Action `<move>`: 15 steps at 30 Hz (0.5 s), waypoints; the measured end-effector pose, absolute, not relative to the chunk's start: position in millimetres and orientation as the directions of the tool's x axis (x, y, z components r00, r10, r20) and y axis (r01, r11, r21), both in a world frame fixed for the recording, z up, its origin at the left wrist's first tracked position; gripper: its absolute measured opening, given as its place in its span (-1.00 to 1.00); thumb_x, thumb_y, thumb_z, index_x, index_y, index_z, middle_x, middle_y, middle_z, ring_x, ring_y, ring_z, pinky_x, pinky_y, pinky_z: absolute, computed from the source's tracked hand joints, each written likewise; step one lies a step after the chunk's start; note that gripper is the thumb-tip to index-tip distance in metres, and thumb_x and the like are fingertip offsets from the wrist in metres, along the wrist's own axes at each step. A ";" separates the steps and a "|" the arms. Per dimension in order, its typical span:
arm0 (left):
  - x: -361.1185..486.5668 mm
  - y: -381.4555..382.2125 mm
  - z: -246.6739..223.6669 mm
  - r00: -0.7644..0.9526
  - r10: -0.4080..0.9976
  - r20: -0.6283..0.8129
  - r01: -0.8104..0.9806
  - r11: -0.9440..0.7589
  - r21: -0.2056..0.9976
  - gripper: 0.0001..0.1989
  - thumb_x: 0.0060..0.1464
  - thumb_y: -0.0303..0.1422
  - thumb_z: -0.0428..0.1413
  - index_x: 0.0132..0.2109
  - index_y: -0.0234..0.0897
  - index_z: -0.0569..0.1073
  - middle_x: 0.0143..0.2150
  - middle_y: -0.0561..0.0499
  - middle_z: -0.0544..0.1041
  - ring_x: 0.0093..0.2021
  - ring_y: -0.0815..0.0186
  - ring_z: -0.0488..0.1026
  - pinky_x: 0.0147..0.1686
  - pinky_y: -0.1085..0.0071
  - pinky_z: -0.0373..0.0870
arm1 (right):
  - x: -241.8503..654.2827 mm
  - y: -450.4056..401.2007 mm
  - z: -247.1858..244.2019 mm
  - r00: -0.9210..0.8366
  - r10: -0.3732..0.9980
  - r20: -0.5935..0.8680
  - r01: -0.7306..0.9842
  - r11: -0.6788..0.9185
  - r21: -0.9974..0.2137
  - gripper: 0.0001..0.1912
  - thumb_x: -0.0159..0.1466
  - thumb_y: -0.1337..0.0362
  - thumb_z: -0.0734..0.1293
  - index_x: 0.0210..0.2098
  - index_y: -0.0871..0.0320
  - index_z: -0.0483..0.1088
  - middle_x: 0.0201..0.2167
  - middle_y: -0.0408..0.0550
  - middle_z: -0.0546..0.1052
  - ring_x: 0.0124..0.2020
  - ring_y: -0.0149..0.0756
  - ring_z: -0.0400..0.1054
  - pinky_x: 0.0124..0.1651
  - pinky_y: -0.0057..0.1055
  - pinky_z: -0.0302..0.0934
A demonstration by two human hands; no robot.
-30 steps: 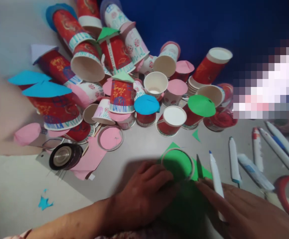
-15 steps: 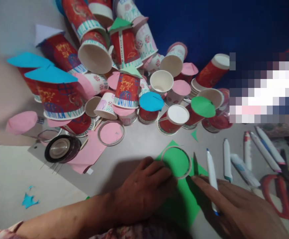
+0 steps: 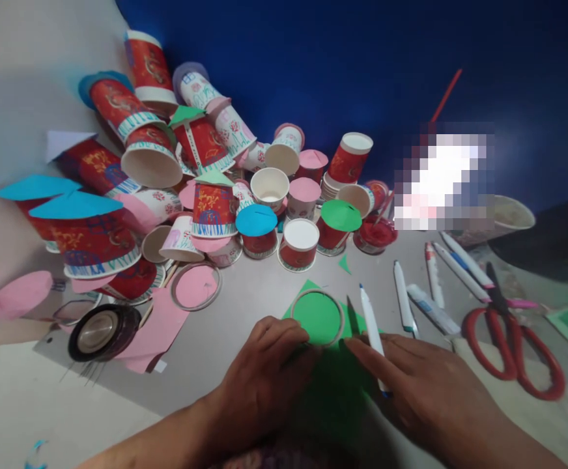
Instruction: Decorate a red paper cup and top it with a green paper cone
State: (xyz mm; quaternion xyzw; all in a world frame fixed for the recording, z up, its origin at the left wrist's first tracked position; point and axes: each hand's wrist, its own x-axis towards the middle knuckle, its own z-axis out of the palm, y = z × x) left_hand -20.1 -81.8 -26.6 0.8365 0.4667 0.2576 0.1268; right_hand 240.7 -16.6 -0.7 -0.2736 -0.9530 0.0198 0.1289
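Green paper [image 3: 318, 319] is lying near 6 o'clock under a ring [image 3: 342, 319], looking uncut; I cannot tell whether any outline is drawn. The left hand [image 3: 262, 365] is resting at the ring, fingers curled, grip unclear; the right hand [image 3: 413, 374] is holding 1 marker [image 3: 372, 326] in its fingers. Around 10 o'clock, cups [image 3: 210, 140] are wearing paper tops [image 3: 187, 115]; 1 central red cup [image 3: 301, 254] is lacking any. A grey board [image 3: 200, 332] is covering part of the pale bench [image 3: 0, 391], a blue backdrop [image 3: 288, 65] rising at 12 o'clock.
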 end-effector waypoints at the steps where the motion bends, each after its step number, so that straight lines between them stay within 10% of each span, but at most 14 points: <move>1: -20.0 -81.5 -26.1 0.434 0.848 0.303 0.716 -0.529 0.455 -0.80 0.37 -0.44 0.04 0.06 -0.22 0.47 -0.02 -0.08 0.55 0.01 0.18 0.46 0.04 0.17 0.37 | 240.9 -16.5 -1.3 -0.816 0.529 0.236 0.517 0.848 -0.115 -0.37 0.06 0.57 0.19 0.09 0.07 0.35 -0.28 -0.10 0.68 -0.34 -0.18 0.59 -0.34 -0.32 0.34; 15: -19.2 -81.7 -27.3 0.424 0.853 0.304 0.737 -0.520 0.431 -0.80 0.36 -0.42 0.08 0.08 -0.22 0.47 0.02 -0.07 0.53 0.02 0.17 0.43 0.02 0.19 0.36 | 239.9 -13.8 2.2 -0.816 0.519 0.256 0.510 0.854 -0.106 -0.45 0.10 0.54 0.21 0.06 0.10 0.39 -0.34 -0.07 0.65 -0.42 -0.21 0.54 -0.42 -0.35 0.23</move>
